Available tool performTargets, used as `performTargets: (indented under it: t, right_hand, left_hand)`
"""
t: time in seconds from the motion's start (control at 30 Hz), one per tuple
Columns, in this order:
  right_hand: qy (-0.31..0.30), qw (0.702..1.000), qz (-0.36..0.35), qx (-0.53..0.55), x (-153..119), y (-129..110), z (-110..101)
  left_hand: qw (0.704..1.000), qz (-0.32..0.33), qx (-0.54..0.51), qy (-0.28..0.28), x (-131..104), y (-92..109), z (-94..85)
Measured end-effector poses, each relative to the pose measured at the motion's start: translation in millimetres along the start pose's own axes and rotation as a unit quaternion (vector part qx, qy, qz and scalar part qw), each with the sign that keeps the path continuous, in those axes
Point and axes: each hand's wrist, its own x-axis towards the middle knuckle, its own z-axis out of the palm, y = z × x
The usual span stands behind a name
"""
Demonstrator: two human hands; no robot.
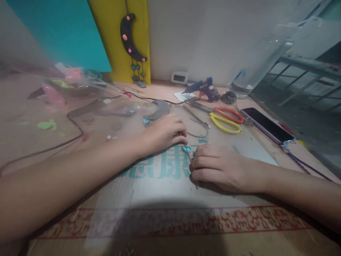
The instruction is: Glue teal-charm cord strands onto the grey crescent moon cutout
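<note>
My left hand (170, 131) is closed, thumb and fingers pinched on a thin grey cord (189, 156) near the middle of the work surface. Below that pinch, a small heart charm (186, 149) with a turquoise face is on the cord. The fingers of my right hand (215, 165) are curled down over the cord's lower part, its fingertips hidden. A short cord end shows under them. Just behind my left hand lies a grey crescent moon piece (160, 108) with turquoise at its tip. More cord (199, 136) loops out behind, between the two hands.
Scissors (226, 121) with red and yellow handles, a blue glue gun (201, 88) and a phone (268, 125) lie at the back right. A dark moon ornament (130, 39) hangs before a yellow panel. A black cable (77, 138) crosses the left; a clear bottle (262, 64) stands right.
</note>
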Motion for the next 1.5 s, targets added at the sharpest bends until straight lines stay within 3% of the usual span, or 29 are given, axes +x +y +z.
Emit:
performTargets:
  t: [0.3, 0.43, 0.6, 0.9, 1.07, 1.5]
  right_hand:
    - [0.080, 0.996, -0.038, 0.013, -6.0, -0.1, -1.4]
    - [0.123, 0.991, 0.036, 0.046, -8.9, 1.3, -6.4]
    - [0.213, 0.969, 0.125, -0.003, -8.2, 12.7, -4.8]
    - [0.152, 0.968, 0.199, -0.030, -8.3, 25.5, 7.4]
    - [0.145, 0.973, 0.177, -0.024, -4.3, 29.3, 13.1]
    - [0.163, 0.974, 0.159, 0.000, -2.1, 32.0, 13.7]
  left_hand:
    - [0.999, 0.021, -0.003, 0.024, -6.3, 3.6, -4.0]
    - [0.999, 0.016, 0.009, 0.034, -11.1, 8.6, -10.6]
    - [0.999, 0.040, 0.002, -0.008, -15.7, 15.3, -16.3]
    - [0.996, 0.052, 0.056, -0.042, -17.7, 18.3, -17.9]
    - [0.996, 0.045, 0.051, -0.063, -17.8, 17.6, -15.9]
    - [0.997, 0.054, 0.036, -0.041, -19.3, 16.2, -12.4]
